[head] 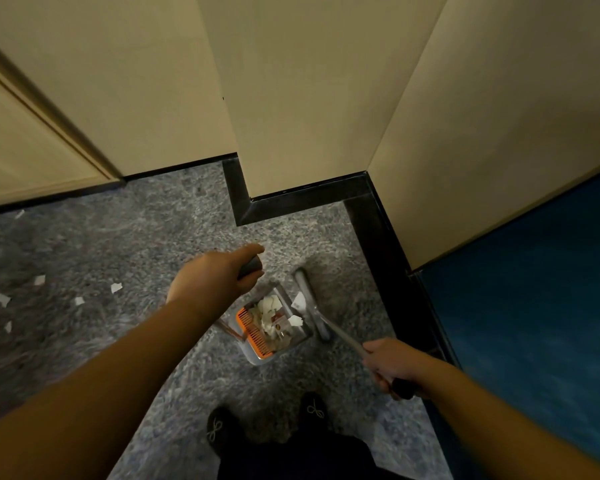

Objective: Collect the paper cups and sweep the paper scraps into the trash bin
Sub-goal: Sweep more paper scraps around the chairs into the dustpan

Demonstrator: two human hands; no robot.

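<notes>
Now: left hand (211, 273) clamped on dustpan (274, 332) handle, right hand (392, 362) gripping broom (310, 301) shaft; scraps (115, 288) loose on carpet, left side.

Grey carpet (146, 237), paper scraps (116, 288), dustpan (257, 355)

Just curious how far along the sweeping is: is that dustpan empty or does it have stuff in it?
Not empty. White paper scraps lie piled in the dustpan, beside its orange comb.
</notes>
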